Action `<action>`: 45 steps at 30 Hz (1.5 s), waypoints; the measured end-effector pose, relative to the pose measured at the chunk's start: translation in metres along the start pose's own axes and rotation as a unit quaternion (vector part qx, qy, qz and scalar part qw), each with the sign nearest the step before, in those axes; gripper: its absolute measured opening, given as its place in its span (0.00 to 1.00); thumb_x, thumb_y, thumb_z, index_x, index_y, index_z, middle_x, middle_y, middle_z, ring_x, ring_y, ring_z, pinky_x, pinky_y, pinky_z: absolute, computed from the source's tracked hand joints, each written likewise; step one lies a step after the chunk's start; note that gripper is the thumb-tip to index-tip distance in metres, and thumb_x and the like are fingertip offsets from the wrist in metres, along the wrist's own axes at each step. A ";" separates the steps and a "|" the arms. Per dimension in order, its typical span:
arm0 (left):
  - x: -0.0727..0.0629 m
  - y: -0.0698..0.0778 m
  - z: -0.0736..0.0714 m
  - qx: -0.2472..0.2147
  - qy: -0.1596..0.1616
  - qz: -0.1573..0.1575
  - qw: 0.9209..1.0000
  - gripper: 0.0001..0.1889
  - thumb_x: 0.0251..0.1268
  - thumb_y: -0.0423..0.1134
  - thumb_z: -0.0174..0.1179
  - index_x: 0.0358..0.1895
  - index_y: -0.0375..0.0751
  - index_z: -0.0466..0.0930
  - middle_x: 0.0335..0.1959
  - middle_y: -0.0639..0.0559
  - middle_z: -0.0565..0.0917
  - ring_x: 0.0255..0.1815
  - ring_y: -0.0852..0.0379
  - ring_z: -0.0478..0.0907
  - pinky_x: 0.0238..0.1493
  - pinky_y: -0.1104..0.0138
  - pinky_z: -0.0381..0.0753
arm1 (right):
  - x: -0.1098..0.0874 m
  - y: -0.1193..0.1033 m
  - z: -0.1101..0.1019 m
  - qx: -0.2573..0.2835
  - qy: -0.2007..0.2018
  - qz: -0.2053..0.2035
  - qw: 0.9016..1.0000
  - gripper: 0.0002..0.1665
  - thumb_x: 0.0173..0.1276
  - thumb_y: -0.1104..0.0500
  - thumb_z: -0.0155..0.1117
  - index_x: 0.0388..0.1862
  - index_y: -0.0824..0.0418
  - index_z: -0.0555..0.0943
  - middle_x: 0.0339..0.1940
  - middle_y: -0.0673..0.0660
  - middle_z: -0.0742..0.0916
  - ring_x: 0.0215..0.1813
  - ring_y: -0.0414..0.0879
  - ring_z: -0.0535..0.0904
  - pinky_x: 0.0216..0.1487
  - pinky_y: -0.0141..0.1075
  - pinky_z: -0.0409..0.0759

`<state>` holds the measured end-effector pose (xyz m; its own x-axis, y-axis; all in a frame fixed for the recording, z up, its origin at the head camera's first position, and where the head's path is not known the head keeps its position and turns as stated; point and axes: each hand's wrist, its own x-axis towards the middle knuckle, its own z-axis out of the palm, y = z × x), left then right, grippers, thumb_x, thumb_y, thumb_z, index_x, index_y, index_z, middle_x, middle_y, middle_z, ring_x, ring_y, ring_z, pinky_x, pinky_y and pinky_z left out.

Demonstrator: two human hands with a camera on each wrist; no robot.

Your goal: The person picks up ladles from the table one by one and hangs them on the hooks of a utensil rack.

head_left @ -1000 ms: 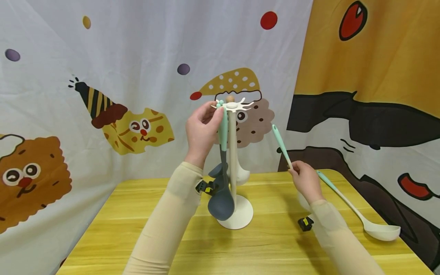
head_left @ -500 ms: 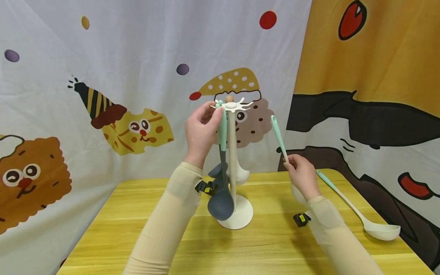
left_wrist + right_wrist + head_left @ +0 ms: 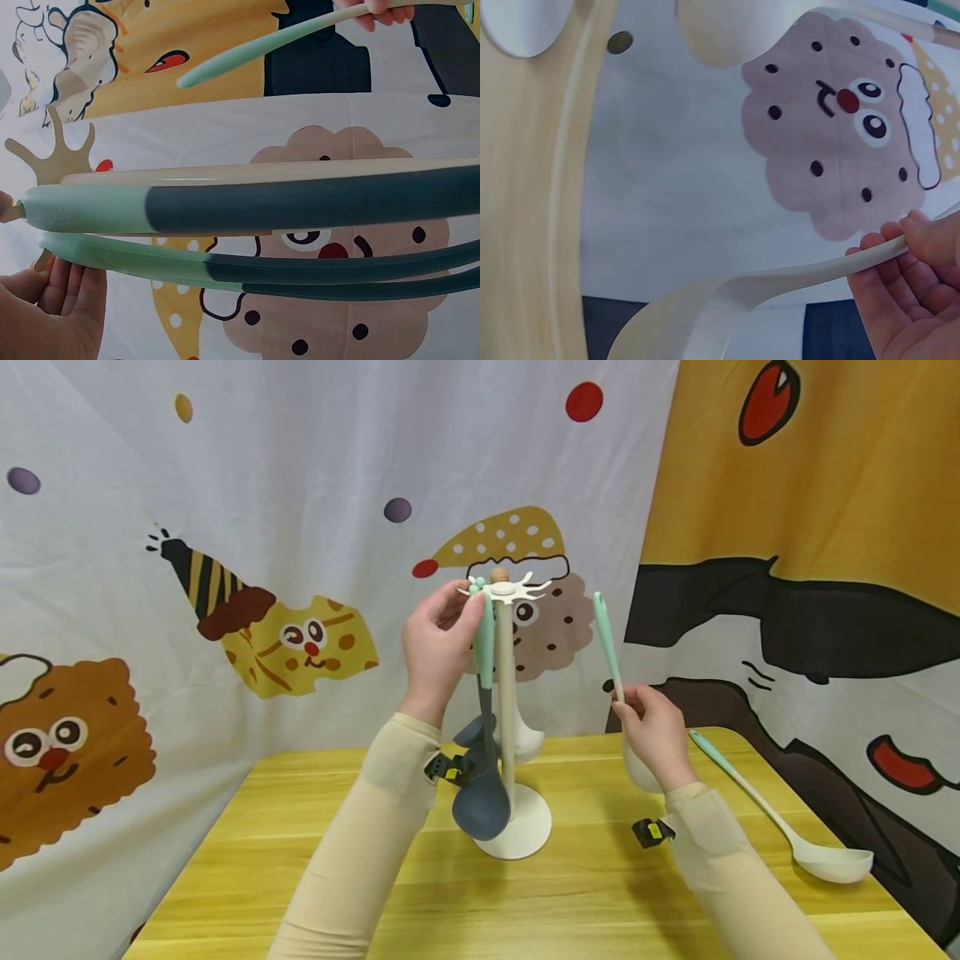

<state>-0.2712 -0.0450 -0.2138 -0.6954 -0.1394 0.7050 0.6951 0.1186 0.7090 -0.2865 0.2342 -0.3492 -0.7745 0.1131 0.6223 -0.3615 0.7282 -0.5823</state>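
Observation:
My left hand (image 3: pixel 438 643) is at the top of a white utensil rack (image 3: pixel 517 589), thumb and fingers gripping hook tips on its near left side. Dark grey utensils with mint handles hang there, among them a ladle (image 3: pixel 482 806); in the left wrist view their handles (image 3: pixel 82 208) lie beside the fingers. My right hand (image 3: pixel 656 731) pinches a white ladle (image 3: pixel 606 635) by its shaft, mint handle end up, to the right of the rack. The wrist partly hides its head, which appears at lower left in the right wrist view.
A second white ladle (image 3: pixel 832 865) with a mint handle lies on the wooden table (image 3: pixel 600 893) at the right. Behind the post hangs a white-headed utensil (image 3: pixel 529 743). The rack stands on a round white base (image 3: pixel 532 839), with a printed curtain (image 3: pixel 337 468) behind the table.
My right hand has raised the white ladle and carried it slightly left toward the rack, and its handle has become more upright. The left hand has stayed at the hooks.

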 end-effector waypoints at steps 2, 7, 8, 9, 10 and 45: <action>0.000 0.000 0.000 0.001 0.000 0.000 1.000 0.17 0.68 0.41 0.62 0.54 0.35 0.82 0.44 0.46 0.85 0.44 0.56 0.81 0.48 0.64 0.82 | 0.001 -0.005 -0.001 0.006 0.003 -0.002 1.000 0.08 0.72 0.63 0.63 0.46 0.66 0.83 0.39 0.62 0.84 0.39 0.55 0.80 0.42 0.48 0.77; 0.000 0.000 0.000 0.001 0.000 -0.001 1.000 0.17 0.68 0.41 0.62 0.54 0.35 0.82 0.44 0.46 0.85 0.44 0.55 0.81 0.48 0.64 0.82 | 0.003 -0.018 -0.003 0.022 0.004 -0.001 1.000 0.09 0.72 0.63 0.63 0.47 0.66 0.83 0.39 0.62 0.84 0.40 0.55 0.80 0.42 0.47 0.78; 0.000 0.000 0.000 0.001 0.000 -0.001 1.000 0.17 0.68 0.41 0.62 0.54 0.35 0.82 0.44 0.46 0.85 0.44 0.55 0.81 0.48 0.64 0.82 | 0.003 -0.020 -0.003 0.024 0.004 -0.001 1.000 0.09 0.72 0.63 0.63 0.47 0.65 0.83 0.39 0.62 0.84 0.40 0.55 0.80 0.41 0.47 0.78; 0.000 0.001 0.000 0.001 0.000 -0.001 1.000 0.17 0.68 0.41 0.62 0.54 0.35 0.83 0.44 0.46 0.85 0.44 0.55 0.81 0.48 0.64 0.82 | 0.004 -0.021 -0.003 0.026 0.005 -0.001 1.000 0.09 0.72 0.63 0.63 0.48 0.65 0.83 0.39 0.61 0.85 0.39 0.54 0.80 0.41 0.46 0.79; 0.000 0.001 0.000 0.001 0.001 -0.002 1.000 0.17 0.68 0.41 0.62 0.54 0.35 0.83 0.44 0.46 0.85 0.44 0.55 0.81 0.47 0.64 0.82 | 0.004 -0.023 -0.003 0.029 0.005 -0.002 1.000 0.09 0.72 0.63 0.63 0.47 0.64 0.83 0.39 0.61 0.85 0.39 0.53 0.80 0.41 0.45 0.79; 0.000 0.000 0.001 0.000 0.003 0.001 1.000 0.16 0.68 0.41 0.62 0.53 0.35 0.83 0.43 0.46 0.85 0.44 0.55 0.81 0.47 0.64 0.82 | 0.005 -0.058 0.008 0.099 -0.017 -0.018 0.995 0.07 0.72 0.65 0.63 0.46 0.65 0.83 0.40 0.60 0.86 0.43 0.52 0.81 0.44 0.46 0.80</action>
<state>-0.2718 -0.0439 -0.2140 -0.6924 -0.1443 0.7070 0.6972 0.1184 0.7070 -0.2733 0.1867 -0.3164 -0.7750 0.0642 0.6286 -0.4816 0.5840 -0.6534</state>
